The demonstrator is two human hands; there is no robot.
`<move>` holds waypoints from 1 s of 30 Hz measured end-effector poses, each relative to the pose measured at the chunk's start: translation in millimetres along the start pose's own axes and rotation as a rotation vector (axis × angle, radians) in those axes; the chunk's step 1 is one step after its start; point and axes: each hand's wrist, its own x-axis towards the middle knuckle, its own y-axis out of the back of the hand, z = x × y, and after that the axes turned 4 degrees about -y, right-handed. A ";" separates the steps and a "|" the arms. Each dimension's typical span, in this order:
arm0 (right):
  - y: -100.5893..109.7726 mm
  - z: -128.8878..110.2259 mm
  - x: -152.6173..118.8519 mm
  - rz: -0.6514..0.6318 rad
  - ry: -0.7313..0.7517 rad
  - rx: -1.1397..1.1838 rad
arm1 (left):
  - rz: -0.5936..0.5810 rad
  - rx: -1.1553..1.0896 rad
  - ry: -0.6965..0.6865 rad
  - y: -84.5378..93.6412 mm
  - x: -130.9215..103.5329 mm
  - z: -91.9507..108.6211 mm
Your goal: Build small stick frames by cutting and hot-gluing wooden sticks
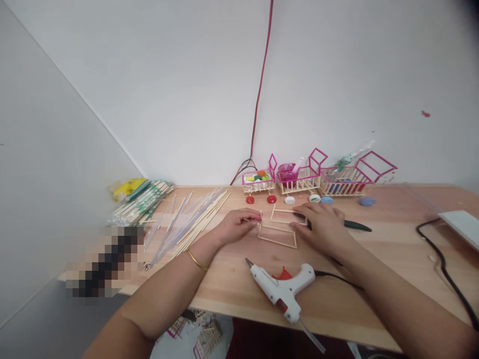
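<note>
Two thin rectangular frames of pale wooden sticks lie on the table between my hands: a front frame (277,244) and a back frame (283,209). My left hand (237,225) is closed in a pinch at the left corner of the front frame; what sits between the fingertips is too small to make out. Over the right ends of both frames, my right hand (322,227) rests palm down with fingers apart. A dark-handled tool (357,226) lies partly hidden under it. Nearer me is a white hot glue gun (282,289) with a red trigger and a clear glue stick.
Loose wooden sticks (204,219) and clear glue sticks (172,234) spread to the left, beside a packet of sticks (144,202). Along the wall stand three small stick carts (299,184) with bottle-cap wheels. A black cable (445,264) and a white panel (462,227) lie right.
</note>
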 end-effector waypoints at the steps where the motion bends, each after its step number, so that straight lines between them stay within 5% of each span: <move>1: 1.2 -0.4 0.3 0.007 -0.001 0.017 | 0.000 -0.002 -0.002 0.1 0.1 0.3; 5: 24.9 -6.4 2.0 -0.051 0.094 0.357 | 0.041 -0.042 0.036 2.2 1.0 2.1; 10: 65.3 -24.0 -8.6 -0.720 0.484 0.698 | 0.132 -0.115 0.206 6.1 1.6 5.0; 12: 69.3 -31.9 -17.4 -0.807 0.545 0.676 | 0.124 -0.206 0.276 7.4 1.1 7.0; 19: 59.4 -50.0 -36.4 -0.875 0.433 0.668 | -0.064 -0.379 0.302 11.2 -1.6 11.6; 24: 70.2 -40.6 -34.6 -0.729 0.420 0.876 | -0.147 -0.433 0.332 9.3 -2.0 15.9; 30: 65.3 -22.6 -23.9 -0.562 -0.036 0.740 | -0.165 -0.359 0.316 1.2 -2.3 22.9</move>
